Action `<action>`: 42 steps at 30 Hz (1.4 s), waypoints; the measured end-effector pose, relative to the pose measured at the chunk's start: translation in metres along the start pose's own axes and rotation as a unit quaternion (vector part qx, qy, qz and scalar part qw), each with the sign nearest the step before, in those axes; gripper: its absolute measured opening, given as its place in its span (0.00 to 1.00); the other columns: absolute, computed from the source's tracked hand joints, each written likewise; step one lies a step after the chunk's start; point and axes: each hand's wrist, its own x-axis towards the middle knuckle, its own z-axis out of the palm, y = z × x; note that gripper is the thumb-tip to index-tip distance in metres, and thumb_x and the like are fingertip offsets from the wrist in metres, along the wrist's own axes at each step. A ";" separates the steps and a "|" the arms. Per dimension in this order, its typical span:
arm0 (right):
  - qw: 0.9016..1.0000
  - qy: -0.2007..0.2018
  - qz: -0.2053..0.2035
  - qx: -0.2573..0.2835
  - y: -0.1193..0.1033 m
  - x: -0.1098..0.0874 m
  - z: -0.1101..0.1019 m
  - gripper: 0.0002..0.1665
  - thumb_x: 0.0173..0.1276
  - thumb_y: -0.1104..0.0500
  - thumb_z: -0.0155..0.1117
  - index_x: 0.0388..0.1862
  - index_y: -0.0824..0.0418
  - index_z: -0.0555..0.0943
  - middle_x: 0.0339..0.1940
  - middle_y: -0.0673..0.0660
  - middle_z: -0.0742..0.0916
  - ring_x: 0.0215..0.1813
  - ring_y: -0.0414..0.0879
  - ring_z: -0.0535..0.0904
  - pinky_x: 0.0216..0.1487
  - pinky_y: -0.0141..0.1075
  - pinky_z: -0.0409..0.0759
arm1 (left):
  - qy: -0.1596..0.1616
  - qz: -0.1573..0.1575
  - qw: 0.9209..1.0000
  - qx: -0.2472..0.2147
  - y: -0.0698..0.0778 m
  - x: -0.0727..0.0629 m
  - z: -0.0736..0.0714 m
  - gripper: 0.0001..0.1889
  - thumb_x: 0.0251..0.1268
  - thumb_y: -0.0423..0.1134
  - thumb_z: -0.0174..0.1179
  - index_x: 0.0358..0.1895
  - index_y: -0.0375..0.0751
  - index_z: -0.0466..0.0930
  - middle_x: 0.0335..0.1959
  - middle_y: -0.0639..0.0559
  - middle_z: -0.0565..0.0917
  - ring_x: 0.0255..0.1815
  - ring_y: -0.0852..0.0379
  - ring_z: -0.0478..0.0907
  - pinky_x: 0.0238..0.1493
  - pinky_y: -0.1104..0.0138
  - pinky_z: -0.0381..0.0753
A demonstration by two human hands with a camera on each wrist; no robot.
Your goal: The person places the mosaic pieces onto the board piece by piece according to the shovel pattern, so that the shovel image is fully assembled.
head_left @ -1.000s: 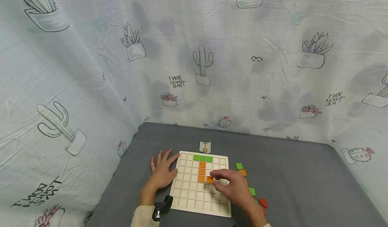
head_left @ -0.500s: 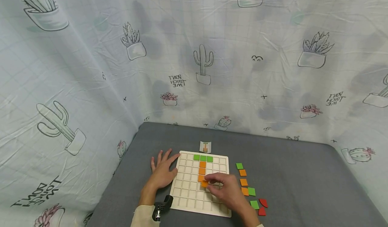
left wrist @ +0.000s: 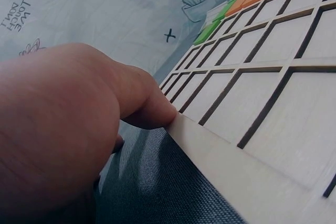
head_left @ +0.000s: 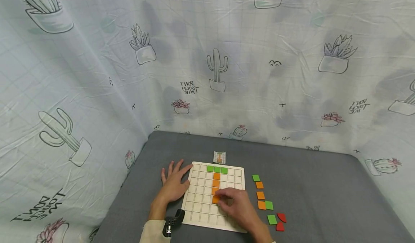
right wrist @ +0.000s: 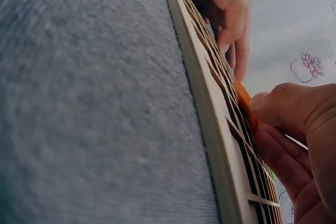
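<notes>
Lying on grey table [head_left: 321,192] — gridded board [head_left: 204,208], coloured tiles [head_left: 260,195] — cactus-print cloth [head_left: 249,88] behind.

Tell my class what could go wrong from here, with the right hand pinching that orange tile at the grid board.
The right hand holds the orange tile against the grid board; it might catch on a ridge and sit crooked. The hand is also close to the next orange tile up the column, so it could nudge that one. The left hand touches only the board's left edge, so uneven pressing might shift the board.
</notes>
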 end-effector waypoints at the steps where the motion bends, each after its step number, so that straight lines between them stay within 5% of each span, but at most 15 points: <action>1: 1.000 0.000 -0.001 -0.004 -0.001 0.000 0.001 0.18 0.62 0.70 0.82 0.49 0.56 0.93 0.47 0.47 0.95 0.48 0.40 0.91 0.52 0.38 0.92 | 0.000 0.000 1.000 0.000 0.000 0.000 0.000 0.32 0.71 0.31 0.61 0.79 0.46 0.77 0.88 0.33 0.60 0.91 0.24 0.40 0.80 0.24 0.24; 13: 0.998 -0.002 -0.036 -0.060 -0.008 0.000 0.007 0.19 0.60 0.71 0.82 0.50 0.59 0.93 0.46 0.48 0.95 0.48 0.40 0.90 0.54 0.39 0.92 | 0.000 0.000 1.000 -0.001 -0.001 0.000 0.000 0.32 0.71 0.31 0.62 0.79 0.46 0.77 0.88 0.33 0.60 0.91 0.24 0.40 0.81 0.25 0.24; 22: 0.996 -0.014 -0.015 -0.083 -0.010 0.002 0.010 0.18 0.62 0.69 0.82 0.52 0.58 0.93 0.48 0.46 0.94 0.51 0.40 0.90 0.56 0.40 0.92 | -0.001 0.001 1.000 -0.001 -0.001 0.000 0.000 0.32 0.71 0.30 0.62 0.79 0.46 0.77 0.88 0.33 0.60 0.91 0.24 0.40 0.81 0.25 0.23; 42: 0.999 0.025 0.003 -0.041 -0.006 -0.001 0.002 0.19 0.60 0.68 0.84 0.51 0.57 0.94 0.48 0.47 0.95 0.49 0.40 0.92 0.53 0.40 0.92 | -0.001 0.001 1.000 0.003 0.000 0.000 -0.001 0.32 0.71 0.31 0.61 0.79 0.45 0.77 0.88 0.33 0.60 0.91 0.23 0.40 0.80 0.24 0.24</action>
